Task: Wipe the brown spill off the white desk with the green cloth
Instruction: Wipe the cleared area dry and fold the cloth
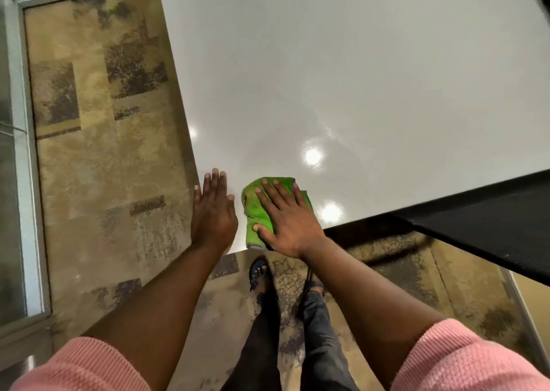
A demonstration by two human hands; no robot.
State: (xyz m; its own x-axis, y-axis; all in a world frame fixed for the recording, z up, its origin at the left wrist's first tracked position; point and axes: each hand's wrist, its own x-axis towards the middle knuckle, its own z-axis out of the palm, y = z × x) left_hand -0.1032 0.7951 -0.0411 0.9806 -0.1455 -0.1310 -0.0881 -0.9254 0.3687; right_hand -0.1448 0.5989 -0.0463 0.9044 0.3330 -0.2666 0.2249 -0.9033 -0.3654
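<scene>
The green cloth (256, 212) lies bunched on the white desk (342, 78) near its front left corner. My right hand (287, 219) presses flat on top of the cloth, fingers spread, covering its right half. My left hand (212, 212) rests flat on the desk's left edge, just left of the cloth, fingers together and holding nothing. No brown spill shows on the visible desk surface; faint wet streaks and light reflections lie right of the cloth.
A black panel (491, 221) juts across the desk's front right edge. Patterned tan carpet (104, 152) lies left of and below the desk. A glass wall with a metal frame (20, 152) runs along the far left. My feet stand below the desk's front edge.
</scene>
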